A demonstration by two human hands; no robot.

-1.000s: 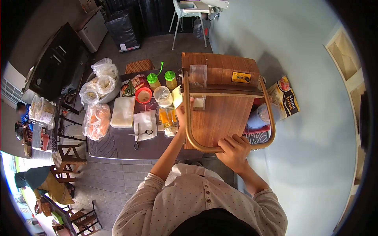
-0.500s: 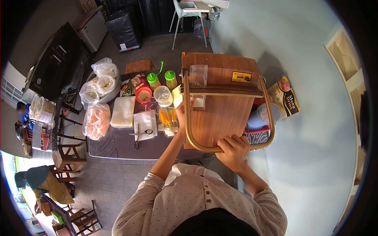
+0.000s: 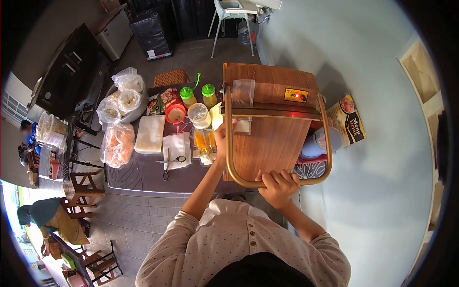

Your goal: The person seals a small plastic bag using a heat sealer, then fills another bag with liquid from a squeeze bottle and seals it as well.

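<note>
In the middle of the head view stands a wood-panelled bag sealer (image 3: pixel 267 148) with a gold tubular handle (image 3: pixel 228 143). My right hand (image 3: pixel 279 187) is wrapped around the handle's front bar. My left hand (image 3: pixel 220 139) reaches past the handle's left side, its fingers partly hidden, and pinches a small clear plastic bag (image 3: pixel 243 125) at the sealing bar. A red light glows on the yellow control panel (image 3: pixel 296 95). Another clear plastic piece (image 3: pixel 244 91) hangs on the sealer's upper housing. Beside my left hand lie packets of orange liquid (image 3: pixel 204 141).
On the dark table (image 3: pixel 138 179) are scissors (image 3: pixel 166 165), plastic sheets (image 3: pixel 149 134), a red-rimmed cup (image 3: pixel 175 114), a clear tub (image 3: pixel 199 116), green-capped bottles (image 3: pixel 209 95) and filled bags (image 3: pixel 117 143). A menu box (image 3: pixel 351 119) stands right, near the wall. Other people are at far left.
The red light on the sealer has come on, with a red glow on the bar. My right hand has shifted slightly left along the handle. My left hand stays about where it was.
</note>
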